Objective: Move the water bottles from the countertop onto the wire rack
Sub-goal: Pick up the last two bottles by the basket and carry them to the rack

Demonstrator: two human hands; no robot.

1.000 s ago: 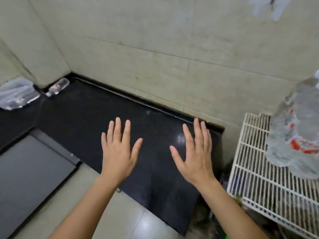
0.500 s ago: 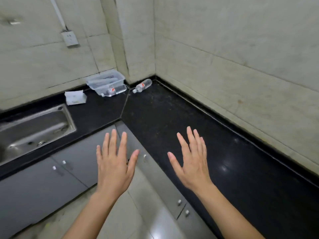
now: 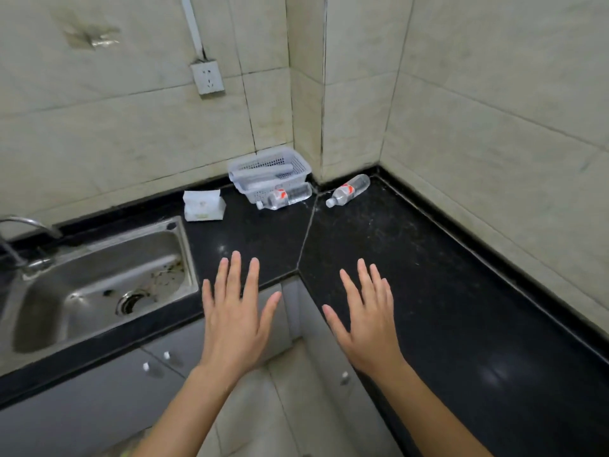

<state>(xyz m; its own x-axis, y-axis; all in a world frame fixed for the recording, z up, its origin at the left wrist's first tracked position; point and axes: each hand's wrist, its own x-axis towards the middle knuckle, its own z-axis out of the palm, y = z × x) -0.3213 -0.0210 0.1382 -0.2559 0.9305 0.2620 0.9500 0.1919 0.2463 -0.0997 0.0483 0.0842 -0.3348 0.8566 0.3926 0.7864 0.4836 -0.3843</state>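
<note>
Both hands spread flat and empty, the right hand (image 3: 367, 328) sits nearer the bottle (image 3: 347, 190) lying well ahead, cap pointing back-left toward the left hand (image 3: 235, 321), on the table (image 3: 428, 291).

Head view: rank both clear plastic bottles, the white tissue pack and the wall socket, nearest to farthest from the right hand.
1. Corner clear plastic bottle, straight ahead.
2. Second clear plastic bottle, ahead-left, before the white mesh basket.
3. White tissue pack, farther left.
4. White wall socket, high up.
</note>
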